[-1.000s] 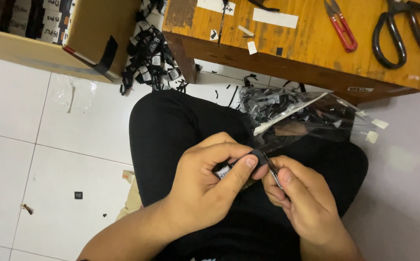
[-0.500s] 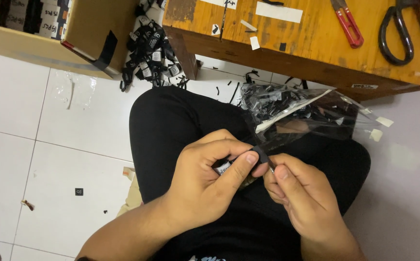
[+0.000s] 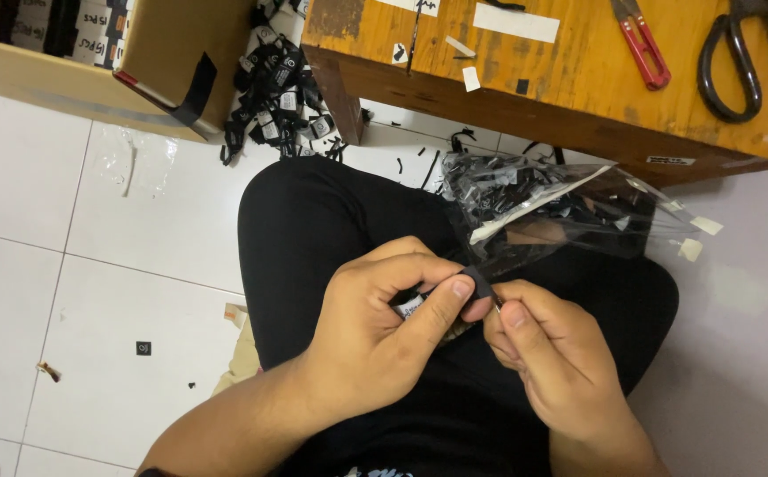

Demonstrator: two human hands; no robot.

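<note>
Pinching a small black tag between thumb and forefinger of the left hand, fingers curled narrow, a white-printed bit showing under the thumb. Meeting it from the other side with the right hand, fingertips closed on the same piece, seemingly to steady it. Kept over the lap, just beside a clear plastic bag of similar black pieces, within easy reach. Further out, red snips and black scissors on the wooden table.

Right thumb seemingly nearer the black piece
</note>
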